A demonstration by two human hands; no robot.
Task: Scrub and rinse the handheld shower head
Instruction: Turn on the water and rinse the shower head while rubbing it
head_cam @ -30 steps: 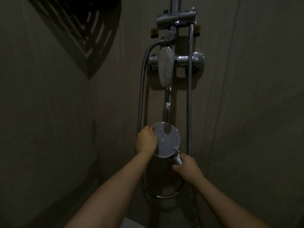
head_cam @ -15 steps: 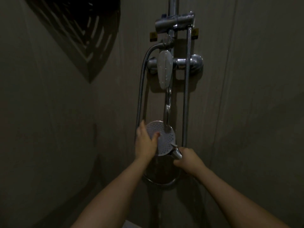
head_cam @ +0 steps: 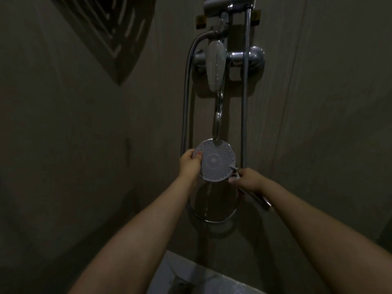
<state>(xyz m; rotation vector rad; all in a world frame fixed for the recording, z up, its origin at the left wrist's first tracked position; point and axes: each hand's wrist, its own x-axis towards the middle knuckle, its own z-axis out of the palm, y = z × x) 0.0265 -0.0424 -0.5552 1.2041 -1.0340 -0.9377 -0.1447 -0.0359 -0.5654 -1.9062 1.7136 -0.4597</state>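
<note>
Head view, dim light. I have the shower head [head_cam: 214,160] held up in front of the tiled wall [head_cam: 318,102], its round perforated face turned toward me, directly below the mixer tap [head_cam: 229,58]. A stream of water [head_cam: 219,109] falls from the tap's pale lever [head_cam: 216,64] region onto the top edge of the face. My left hand [head_cam: 189,164] is curled against the left rim of the face, thumb lying on the nozzle plate, fingers wrapped behind the rim where I cannot see them. My right hand [head_cam: 247,179] is closed around the handle just below and right of the face; the chrome end of the handle sticks out past the hand toward the lower right. The metal hose [head_cam: 186,107] runs down the left of the tap and loops under the shower head; a vertical chrome rail [head_cam: 245,92] stands to the right. A shadow of a slatted shape [head_cam: 110,28] falls on the upper left wall. A pale floor edge [head_cam: 191,274] shows at the bottom.
</note>
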